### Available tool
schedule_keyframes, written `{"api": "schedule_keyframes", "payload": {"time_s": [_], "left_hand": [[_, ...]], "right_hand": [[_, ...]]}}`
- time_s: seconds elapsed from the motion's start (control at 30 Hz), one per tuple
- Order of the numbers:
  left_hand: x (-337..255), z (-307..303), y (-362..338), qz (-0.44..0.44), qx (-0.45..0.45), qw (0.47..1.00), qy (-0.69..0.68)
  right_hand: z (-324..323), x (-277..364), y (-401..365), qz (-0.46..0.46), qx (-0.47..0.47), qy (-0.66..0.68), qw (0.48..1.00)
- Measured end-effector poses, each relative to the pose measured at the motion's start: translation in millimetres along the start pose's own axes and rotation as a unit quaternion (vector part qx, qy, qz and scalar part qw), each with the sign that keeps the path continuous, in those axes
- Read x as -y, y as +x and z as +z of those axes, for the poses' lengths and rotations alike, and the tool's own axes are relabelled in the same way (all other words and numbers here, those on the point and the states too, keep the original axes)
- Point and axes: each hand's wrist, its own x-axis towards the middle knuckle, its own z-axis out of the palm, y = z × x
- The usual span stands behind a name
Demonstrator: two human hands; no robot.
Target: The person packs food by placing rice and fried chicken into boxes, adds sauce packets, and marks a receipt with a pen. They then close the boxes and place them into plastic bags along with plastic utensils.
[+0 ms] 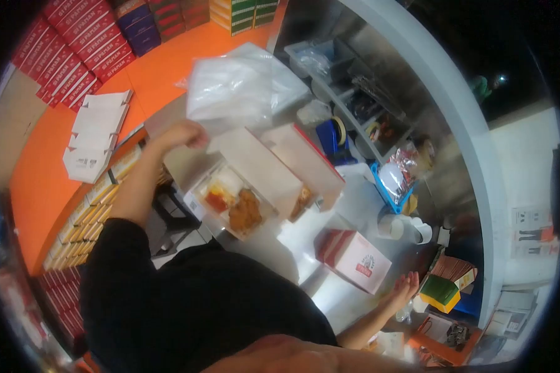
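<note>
My left hand [190, 133] is over the counter's left side, fingers curled; whether anything is in them is hidden. It is closest to a pile of clear plastic bags [230, 90] and the raised lid [255, 165] of an open meal box. Inside that box lie a piece of fried chicken [245, 211], white rice [228, 181] and a red sauce [216, 200]. Beside it stands a second open box [302, 155], with fried food partly showing. My right hand [407, 286] is held out with fingers apart, holding nothing, near a closed red-and-white box [358, 261].
Stacked red cartons [81, 40] line the orange counter [158, 71], where a flattened white carton [99, 133] lies. Grey bins [354, 93], a blue tape dispenser [333, 137], a blue basket [392, 186] and white cups [404, 229] stand along the far side. A green-and-yellow carton [440, 293] is at right.
</note>
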Motion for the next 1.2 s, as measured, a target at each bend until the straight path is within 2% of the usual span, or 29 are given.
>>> {"api": "schedule_keyframes", "payload": {"time_s": [0.07, 0.1, 0.13, 0.27, 0.3, 0.33, 0.4, 0.5, 0.57, 0.67, 0.7, 0.77, 0.83, 0.87, 0.93, 0.97, 1.0, 1.03, 1.07, 1.13, 1.17, 1.2], "left_hand": [[29, 12, 57, -0.016, 0.048, 0.998, 0.037], [50, 18, 99, 0.125, -0.169, 0.975, 0.077], [61, 23, 124, 0.253, -0.377, 0.884, 0.11], [15, 5, 116, 0.3, -0.331, 0.875, 0.186], [11, 5, 104, 0.213, -0.236, 0.887, 0.335], [10, 4, 101, 0.119, -0.131, 0.863, 0.473], [39, 8, 114, 0.108, -0.106, 0.848, 0.508], [43, 7, 121, 0.109, -0.07, 0.823, 0.554], [32, -4, 127, 0.125, -0.058, 0.81, 0.569], [23, -24, 138, 0.133, -0.049, 0.822, 0.551], [20, -27, 138, 0.155, -0.071, 0.829, 0.532], [28, -27, 139, 0.18, -0.094, 0.833, 0.515], [60, -17, 141, 0.258, -0.14, 0.838, 0.46], [56, -18, 140, 0.257, -0.141, 0.838, 0.46], [35, -19, 140, 0.135, -0.091, 0.821, 0.546], [28, -21, 134, 0.136, -0.091, 0.822, 0.546], [22, -23, 124, 0.18, -0.079, 0.821, 0.536], [11, -27, 112, 0.225, -0.069, 0.818, 0.525], [-6, -30, 94, 0.228, -0.072, 0.816, 0.526], [-52, -38, 46, 0.109, 0.042, 0.861, 0.495], [-74, -45, 25, 0.114, 0.019, 0.866, 0.487], [-92, -55, 2, 0.118, -0.004, 0.871, 0.478]], "right_hand": [[35, 29, -19, -0.015, -0.007, -0.022, 1.0], [49, 40, -26, -0.026, -0.008, -0.046, 0.999], [57, 42, -29, -0.046, -0.003, -0.048, 0.998], [81, 60, -38, -0.093, 0.011, -0.079, 0.992], [85, 65, -37, -0.098, 0.007, -0.08, 0.992], [88, 69, -38, -0.106, 0.016, -0.085, 0.991], [97, 77, -45, -0.108, 0.021, -0.097, 0.989], [129, 101, -51, -0.115, 0.039, -0.082, 0.989], [147, 107, -53, -0.154, 0.09, -0.067, 0.982], [190, 126, -64, -0.187, 0.185, -0.042, 0.964], [205, 131, -66, -0.2, 0.224, -0.038, 0.953], [240, 145, -72, -0.272, 0.295, -0.088, 0.912], [281, 168, -81, -0.333, 0.364, -0.096, 0.865], [305, 182, -88, -0.36, 0.404, -0.084, 0.836], [359, 202, -98, -0.409, 0.496, -0.06, 0.764], [388, 206, -104, -0.428, 0.547, -0.047, 0.718], [421, 204, -112, -0.424, 0.58, -0.041, 0.694], [457, 192, -115, -0.412, 0.655, -0.076, 0.629], [500, 168, -120, -0.416, 0.712, -0.151, 0.545], [560, 132, -134, -0.407, 0.75, -0.294, 0.431], [591, 99, -134, -0.416, 0.746, -0.294, 0.43], [622, 61, -131, -0.408, 0.717, -0.382, 0.417]]}}
